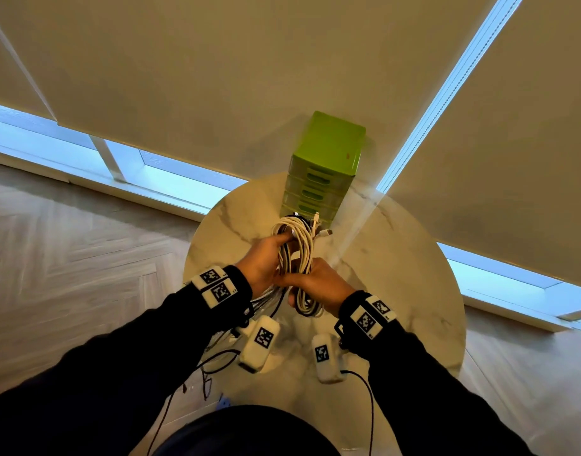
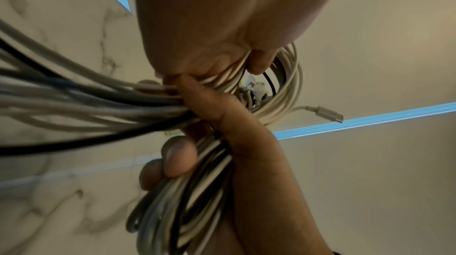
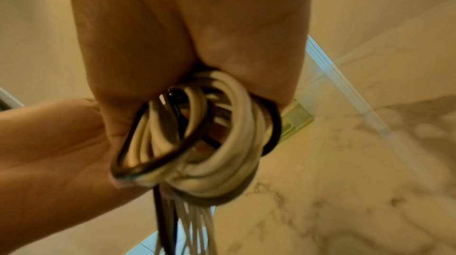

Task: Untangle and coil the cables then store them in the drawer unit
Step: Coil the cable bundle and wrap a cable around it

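Your left hand (image 1: 266, 261) grips the upper part of the cable bundle (image 1: 297, 245), fingers curled round the strands, while your right hand (image 1: 318, 284) clasps the lower loops. You hold the bundle up over the round marble table (image 1: 397, 258), just in front of the green drawer unit (image 1: 325, 166).

By my reading you are still in the coiling stage. White and dark cables are gathered together into one mixed coil, so they do not look separated yet. The left wrist view shows many strands (image 2: 74, 99) running loose out of your fist, and a USB plug (image 2: 329, 114) sticks free from the loops. The right wrist view shows several white and dark turns (image 3: 209, 142) bunched under your palm, with tails hanging below. More dark wire trails off the near edge of the table by your left sleeve; whether it belongs to the bundle I cannot tell.

Storage has not begun, as far as the head view shows: every drawer front appears pushed in, and nothing lies inside that you can see.

No brand or readable writing shows on the cables or the unit. Only the square black-and-white marker tags (image 1: 216, 286) on your wrist bands carry print, and the tiny characters beside them are too small to read.
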A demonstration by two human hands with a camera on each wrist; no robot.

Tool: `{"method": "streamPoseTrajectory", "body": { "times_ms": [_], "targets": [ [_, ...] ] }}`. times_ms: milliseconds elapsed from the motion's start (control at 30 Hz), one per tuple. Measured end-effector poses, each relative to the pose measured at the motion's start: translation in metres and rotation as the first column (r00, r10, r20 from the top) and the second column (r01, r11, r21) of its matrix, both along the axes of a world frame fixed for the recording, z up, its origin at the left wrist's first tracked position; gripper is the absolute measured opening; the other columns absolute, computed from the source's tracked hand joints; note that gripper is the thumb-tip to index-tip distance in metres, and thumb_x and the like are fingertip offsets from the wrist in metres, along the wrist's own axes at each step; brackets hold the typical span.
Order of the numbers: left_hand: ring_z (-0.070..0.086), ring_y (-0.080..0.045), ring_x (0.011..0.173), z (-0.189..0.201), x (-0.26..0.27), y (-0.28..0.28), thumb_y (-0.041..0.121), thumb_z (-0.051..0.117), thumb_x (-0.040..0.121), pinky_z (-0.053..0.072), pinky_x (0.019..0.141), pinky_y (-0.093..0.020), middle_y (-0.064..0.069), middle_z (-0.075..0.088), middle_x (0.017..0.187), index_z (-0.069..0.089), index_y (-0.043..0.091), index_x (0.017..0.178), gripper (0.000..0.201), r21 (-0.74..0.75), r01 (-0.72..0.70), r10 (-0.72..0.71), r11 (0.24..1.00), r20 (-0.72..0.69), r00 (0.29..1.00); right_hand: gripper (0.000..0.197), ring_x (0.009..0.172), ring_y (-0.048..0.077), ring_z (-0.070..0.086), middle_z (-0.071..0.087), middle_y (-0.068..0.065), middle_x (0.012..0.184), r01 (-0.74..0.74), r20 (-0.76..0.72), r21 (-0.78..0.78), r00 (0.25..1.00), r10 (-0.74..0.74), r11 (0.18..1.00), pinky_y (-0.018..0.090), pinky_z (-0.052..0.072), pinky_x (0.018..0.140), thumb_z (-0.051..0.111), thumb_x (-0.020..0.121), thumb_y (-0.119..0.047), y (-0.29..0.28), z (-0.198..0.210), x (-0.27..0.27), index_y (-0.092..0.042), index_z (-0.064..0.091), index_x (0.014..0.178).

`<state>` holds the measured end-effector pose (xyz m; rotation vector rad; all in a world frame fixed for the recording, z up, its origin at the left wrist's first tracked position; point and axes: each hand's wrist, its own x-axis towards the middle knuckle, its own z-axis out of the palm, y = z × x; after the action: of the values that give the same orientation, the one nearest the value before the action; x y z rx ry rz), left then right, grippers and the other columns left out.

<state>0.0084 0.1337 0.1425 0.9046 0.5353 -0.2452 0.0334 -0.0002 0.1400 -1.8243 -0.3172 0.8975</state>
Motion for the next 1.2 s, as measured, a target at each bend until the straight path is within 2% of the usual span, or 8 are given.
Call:
{"method": "streamPoseTrajectory", "body": {
  "times_ms": [133,333,533,700,767,867,1067,1200],
  "targets": [
    [0.062,-0.029,0.124,-0.002,0.002,-0.001,0.027,0.041,0.105,0.042,0.113,-0.048,-0.017,0.067,0.129,0.063,0.004,0.131,0.041,0.046,-0.015,0.015,0.999,-0.016,1.000,0.016,0.054,0.015,0.063,0.070,0.008,0.068,0.007,-0.109,0.038,0.994,-0.002,0.999,0.024,0.053,0.057,0.065,0.092,-0.008,-0.001,0.000,-0.007,0.006,0.070,0.098],
    [0.068,-0.025,0.109,0.000,0.000,0.000,0.026,0.039,0.105,0.053,0.094,-0.037,-0.012,0.073,0.116,0.067,0.009,0.119,0.036,0.122,0.031,-0.033,0.992,0.016,0.999,0.020,0.107,0.014,0.069,0.076,-0.004,0.107,0.080,-0.072,0.113,0.995,-0.072,0.990,0.036,0.048,0.103,0.064,0.093,-0.014,-0.002,0.000,-0.007,-0.030,0.075,0.100],
    [0.062,-0.015,0.120,-0.008,-0.017,0.022,0.042,0.066,0.092,0.048,0.101,-0.030,0.001,0.065,0.130,0.053,0.023,0.134,0.048,0.373,0.212,-0.296,0.903,0.185,0.937,0.017,0.105,0.018,0.070,0.077,0.003,0.105,0.166,0.040,0.199,0.983,-0.177,0.966,0.039,0.049,0.098,0.065,0.091,-0.018,-0.005,0.010,0.000,-0.024,0.076,0.103],
    [0.057,-0.002,0.122,-0.026,-0.034,0.028,0.044,0.080,0.083,0.045,0.106,-0.027,0.017,0.063,0.130,0.054,0.033,0.134,0.058,0.729,0.420,-0.690,0.540,0.097,0.717,0.016,0.103,0.042,0.068,0.069,0.025,0.087,0.327,-0.133,0.465,0.945,-0.300,0.823,0.049,0.055,0.095,0.058,0.095,-0.008,0.003,0.026,0.008,0.006,0.064,0.098],
    [0.062,-0.001,0.113,-0.025,-0.034,0.020,0.044,0.072,0.090,0.049,0.103,-0.033,0.011,0.068,0.124,0.059,0.033,0.130,0.044,0.839,0.310,-0.658,0.446,0.073,0.749,0.023,0.111,0.041,0.066,0.070,0.029,0.100,0.375,-0.193,0.552,0.927,-0.323,0.745,0.046,0.051,0.103,0.053,0.097,-0.006,0.012,0.032,0.008,0.008,0.057,0.115],
    [0.074,-0.018,0.090,-0.018,-0.037,0.005,0.030,0.063,0.098,0.058,0.091,-0.046,-0.004,0.077,0.094,0.066,0.016,0.111,0.020,0.710,0.129,-0.387,0.692,0.214,0.897,0.025,0.118,0.040,0.063,0.067,0.030,0.117,0.392,-0.245,0.648,0.919,-0.308,0.653,0.051,0.044,0.110,0.050,0.100,-0.013,0.024,0.042,0.010,0.004,0.056,0.117],
    [0.067,-0.023,0.058,0.004,-0.049,-0.008,0.030,0.065,0.097,0.056,0.060,-0.033,-0.007,0.068,0.064,0.060,0.015,0.090,0.018,0.645,0.090,-0.335,0.759,0.267,0.904,0.027,0.044,0.012,0.052,0.058,0.001,0.061,0.512,-0.480,0.631,0.848,-0.225,0.583,0.027,0.048,0.051,0.051,0.100,-0.025,0.022,0.063,0.022,-0.015,0.052,0.075],
    [0.065,-0.016,0.057,-0.004,-0.050,0.003,0.025,0.068,0.095,0.053,0.064,-0.028,0.001,0.066,0.061,0.059,0.012,0.083,0.020,0.684,0.318,-0.558,0.657,0.158,0.814,0.030,0.035,0.010,0.037,0.040,-0.003,0.047,0.473,-0.453,0.518,0.858,-0.240,0.712,0.025,0.034,0.041,0.053,0.100,-0.024,0.012,0.066,0.030,-0.016,0.048,0.072]
  ]
}}
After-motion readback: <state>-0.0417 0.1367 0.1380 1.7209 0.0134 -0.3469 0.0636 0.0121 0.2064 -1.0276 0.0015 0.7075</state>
